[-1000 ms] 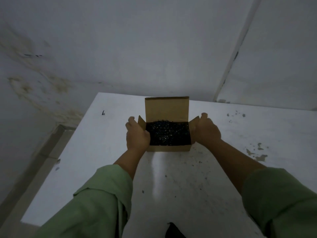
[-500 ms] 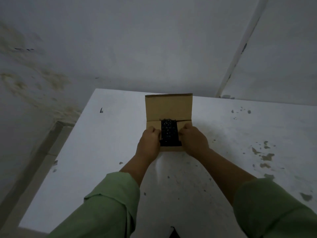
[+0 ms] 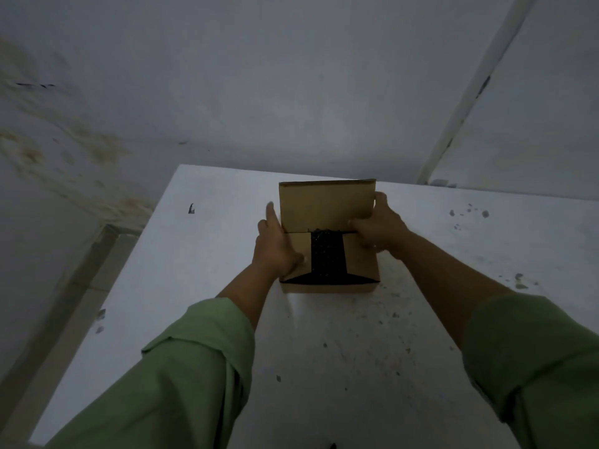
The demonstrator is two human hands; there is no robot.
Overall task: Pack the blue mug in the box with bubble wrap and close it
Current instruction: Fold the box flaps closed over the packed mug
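Cardboard box: on white bench, far centre. Side flaps folded in; dark bubble wrap showing between them. Mug not visible. Rear lid flap upright. Left hand: flat on left flap, grip wide. Right hand: grip pinching lid's right edge.

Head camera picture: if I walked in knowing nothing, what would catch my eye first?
A small brown cardboard box sits mid-table on a scuffed white table, its tall back lid flap upright. The side flaps are folded in, leaving a strip of dark bubbly wrap showing between them. The left hand presses the left flap while the right hand grips the lid's right edge; both arms wear pale green sleeves.
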